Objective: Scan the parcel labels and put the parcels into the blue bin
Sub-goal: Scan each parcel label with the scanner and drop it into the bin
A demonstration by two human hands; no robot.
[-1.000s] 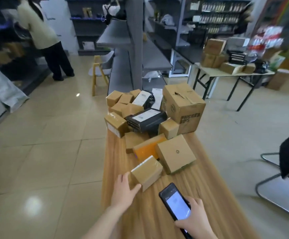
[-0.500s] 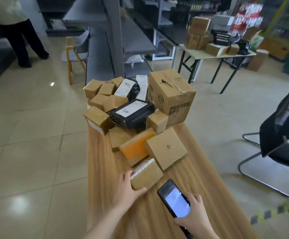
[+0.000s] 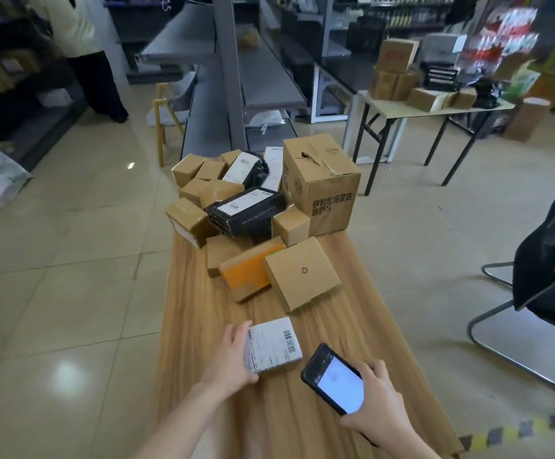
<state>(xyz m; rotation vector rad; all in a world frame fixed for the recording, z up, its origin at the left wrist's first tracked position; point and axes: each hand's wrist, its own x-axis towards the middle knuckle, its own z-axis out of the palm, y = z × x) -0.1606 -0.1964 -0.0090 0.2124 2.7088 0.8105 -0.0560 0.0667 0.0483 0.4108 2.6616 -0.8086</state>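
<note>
Flipped and pulled clear of the pile [image 3: 246,210], the parcel [image 3: 273,346] now lies label up near the worktop's [image 3: 269,422] near edge; left hand [image 3: 233,356] grips its left side, fingers [image 3: 240,330] curled round it; right hand [image 3: 378,402] holds the phone [image 3: 335,379] just right of the parcel, fingers clamped on it, screen lit; pile crowds the far end.
</note>
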